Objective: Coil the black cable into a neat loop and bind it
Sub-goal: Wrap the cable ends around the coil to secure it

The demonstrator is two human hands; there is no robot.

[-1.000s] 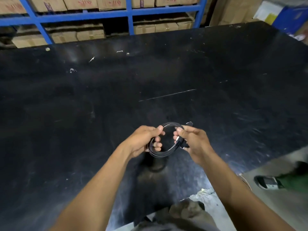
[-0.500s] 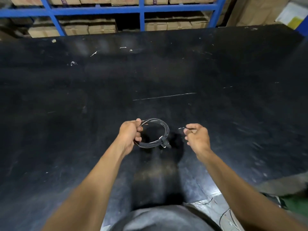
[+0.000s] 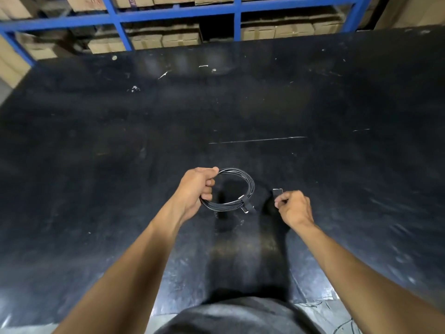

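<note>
The black cable (image 3: 248, 185) is wound into a round coil of several turns, held just above the black table (image 3: 120, 145). My left hand (image 3: 196, 190) grips the coil's left side. A black strap (image 3: 246, 205) wraps the coil at its lower right, with a small pale end sticking out. My right hand (image 3: 292, 208) is apart from the coil, to its right, pinching a small dark flat piece (image 3: 277, 192) between thumb and finger. I cannot tell what this piece is.
The wide black table carries white scuffs and a long pale scratch (image 3: 257, 140). Behind its far edge stands a blue metal rack (image 3: 173, 14) with cardboard boxes (image 3: 180, 39). My grey shirt (image 3: 236, 317) fills the bottom centre.
A second ago both hands held the coil together. My right hand has let go and moved right with the small dark piece; my left hand keeps the coil.
</note>
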